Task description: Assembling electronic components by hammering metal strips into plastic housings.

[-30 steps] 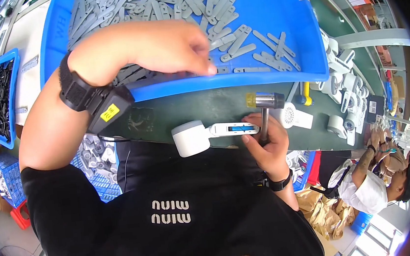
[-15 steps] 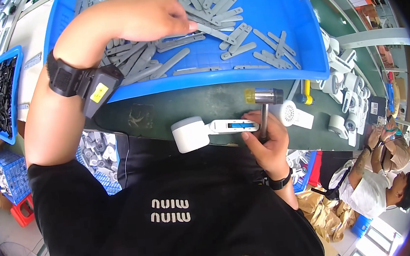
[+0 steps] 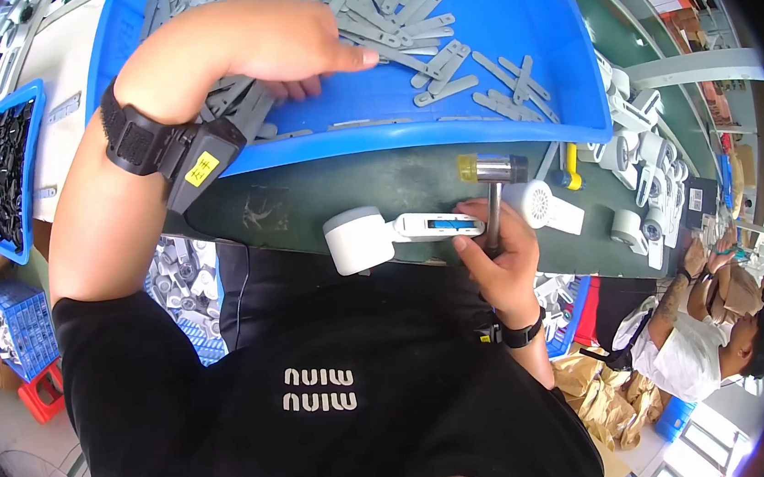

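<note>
My left hand (image 3: 294,45) is inside a blue bin (image 3: 519,138), low over the grey plastic strips (image 3: 410,1). Its thumb stretches right over a strip, apart from the fingers bent below the palm. No strip shows in its grasp, though the palm side is hidden. At the bench's near edge my right hand (image 3: 509,263) is closed on a hammer (image 3: 494,200) and the end of a white plastic part (image 3: 359,241). That part has a round drum-like head and a slotted arm with a blue strip inside. The hammer stands with its yellow-and-black head up.
White parts (image 3: 535,205) lie right of the hammer, with a yellow-headed tool (image 3: 570,170) behind. More white parts (image 3: 646,158) are heaped at the right. A blue tray (image 3: 27,181) of black pieces stands left. Two co-workers (image 3: 687,347) are at the far right.
My left hand has shifted slightly, its thumb and fingers now farther apart. Strips below it have been cleared from the bin's near side. The white part has shifted slightly right in my right hand.
</note>
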Demonstrator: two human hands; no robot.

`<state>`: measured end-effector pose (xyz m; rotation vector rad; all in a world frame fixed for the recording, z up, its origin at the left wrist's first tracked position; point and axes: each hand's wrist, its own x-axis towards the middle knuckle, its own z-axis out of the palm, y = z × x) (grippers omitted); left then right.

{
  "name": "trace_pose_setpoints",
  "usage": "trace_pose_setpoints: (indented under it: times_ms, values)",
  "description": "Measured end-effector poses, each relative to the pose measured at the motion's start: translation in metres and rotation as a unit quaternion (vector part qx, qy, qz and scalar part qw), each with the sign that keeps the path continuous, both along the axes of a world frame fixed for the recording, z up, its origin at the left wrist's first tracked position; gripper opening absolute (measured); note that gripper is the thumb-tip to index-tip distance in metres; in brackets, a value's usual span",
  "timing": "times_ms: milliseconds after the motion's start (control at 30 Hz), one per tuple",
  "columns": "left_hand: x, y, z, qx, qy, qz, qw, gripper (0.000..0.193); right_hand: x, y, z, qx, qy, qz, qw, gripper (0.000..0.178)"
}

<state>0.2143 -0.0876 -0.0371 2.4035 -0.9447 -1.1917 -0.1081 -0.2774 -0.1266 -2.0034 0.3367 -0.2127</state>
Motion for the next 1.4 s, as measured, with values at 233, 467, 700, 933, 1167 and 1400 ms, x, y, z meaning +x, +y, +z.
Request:
trace_pose_setpoints:
  times_ms: [233,467,700,933,1167,1400]
  values:
    - [0.038,0.018,-0.012,-0.034,-0.097,0.031,0.994,0.073,0.002,0.002,0.0,0.017,-0.001,-0.009,1.0,0.033]
    - [0.029,0.007,0.027,-0.018,0.041,0.13,0.99,0.033,-0.003,0.002,-0.004,0.027,0.004,-0.02,0.999,0.033]
    - [0.008,0.113,0.028,-0.014,-0.012,0.019,1.0,0.057,-0.003,-0.004,-0.004,0.064,-0.027,-0.001,0.998,0.033]
    - [-0.066,0.144,-0.009,-0.136,-0.361,-0.142,0.911,0.03,0.001,-0.001,-0.001,0.054,-0.015,0.001,0.998,0.033]
    - [-0.048,0.146,0.072,-0.248,-0.451,-0.064,0.855,0.027,-0.001,-0.001,-0.003,0.008,-0.027,-0.003,1.0,0.031]
    - [-0.039,0.155,0.111,-0.288,-0.321,-0.113,0.895,0.022,-0.011,-0.007,-0.015,0.004,-0.015,0.024,1.0,0.034]
